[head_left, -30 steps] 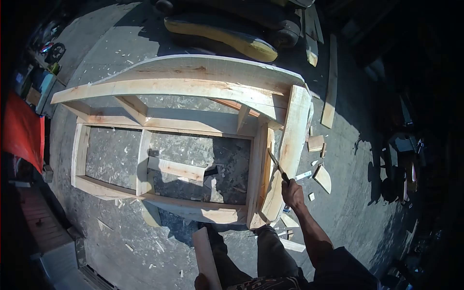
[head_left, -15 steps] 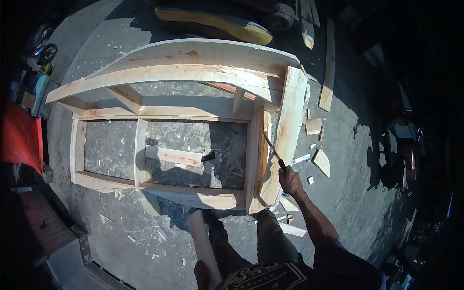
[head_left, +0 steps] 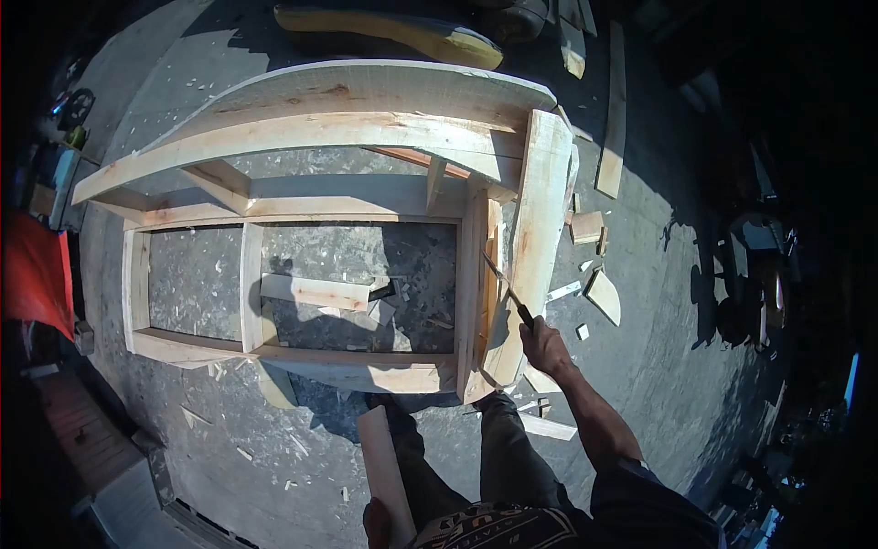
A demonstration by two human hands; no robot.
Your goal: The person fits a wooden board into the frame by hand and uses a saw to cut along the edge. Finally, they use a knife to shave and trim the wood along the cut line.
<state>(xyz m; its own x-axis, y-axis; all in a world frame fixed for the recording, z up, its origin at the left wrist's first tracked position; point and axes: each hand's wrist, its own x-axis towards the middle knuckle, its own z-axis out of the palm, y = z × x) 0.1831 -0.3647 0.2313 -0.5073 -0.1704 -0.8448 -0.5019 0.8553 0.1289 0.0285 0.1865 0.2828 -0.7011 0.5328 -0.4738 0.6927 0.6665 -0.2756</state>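
My right hand (head_left: 546,346) is closed round the dark handle of a thin-bladed tool (head_left: 510,291). The blade reaches up and left over the right end of a wooden frame (head_left: 466,311), beside a wide pale board (head_left: 541,206) that lies along that end. Low in the view, my left hand (head_left: 376,523) is closed on the lower left edge of a loose plank (head_left: 386,471), which slants up beside my leg. Shade darkens the left fingers.
A short wood piece (head_left: 315,291) lies on the ground inside the frame. Offcuts (head_left: 604,296) and chips are scattered right of it. A long plank (head_left: 611,119) lies at the upper right, and red cloth (head_left: 38,274) hangs at the left.
The whole view has shifted slightly, so the frame appears a little further left and up. Both hands keep their holds, and the tool stays over the frame's right end.
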